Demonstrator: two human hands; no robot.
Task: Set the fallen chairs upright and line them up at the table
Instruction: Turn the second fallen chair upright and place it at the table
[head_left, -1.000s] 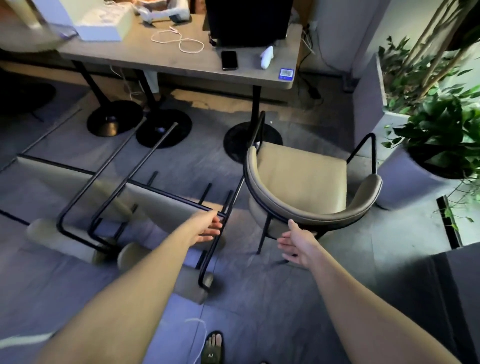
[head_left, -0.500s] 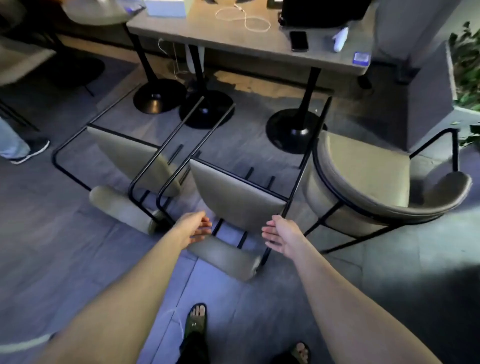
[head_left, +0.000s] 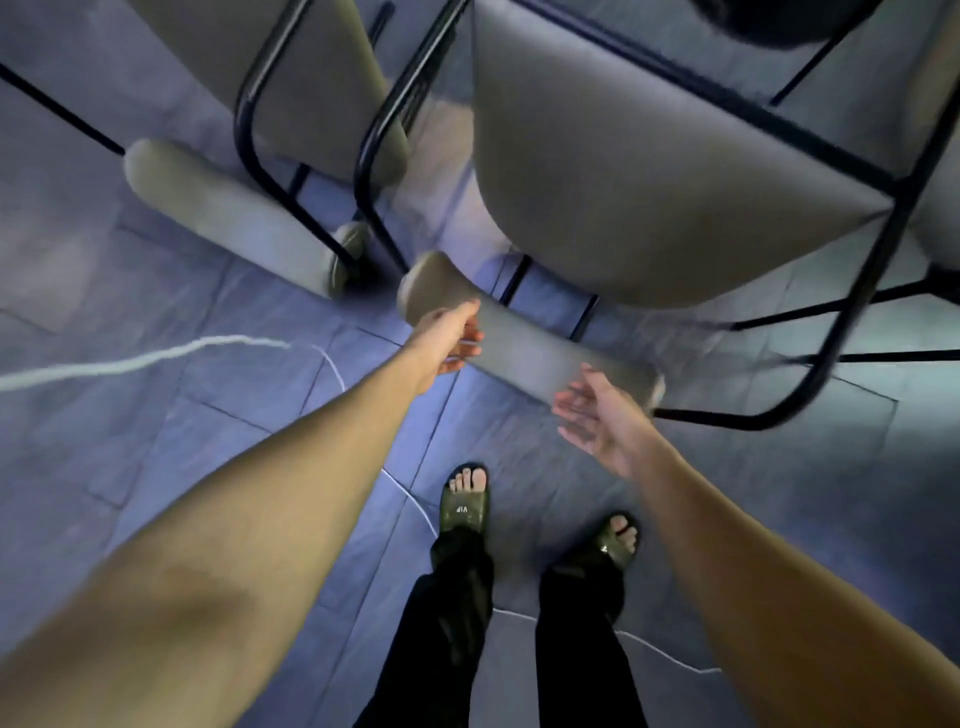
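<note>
Likely a café or office: grey tiled floor (head_left: 156, 467), matching padded metal-framed chairs (head_left: 649, 182)

Two fallen chairs with grey-beige padded seats and black tube frames lie on the grey tiled floor (head_left: 156, 467): one (head_left: 311, 104) toward the left, one (head_left: 649, 182) at the middle. Two bare hands, left (head_left: 447, 338) and right (head_left: 597, 415). Two dark green slide sandals (head_left: 464, 506). One thin white cable (head_left: 130, 364).

Two fallen chairs lie on the floor (head_left: 156, 467) ahead of you: the nearer chair (head_left: 649, 197) to the right, the other chair (head_left: 311, 93) to its left. Your left hand (head_left: 449, 338) touches the nearer chair's backrest (head_left: 524, 343); your right hand (head_left: 597, 415) is just beside its other end. A cable (head_left: 130, 364) runs left of your feet (head_left: 465, 501).
</note>
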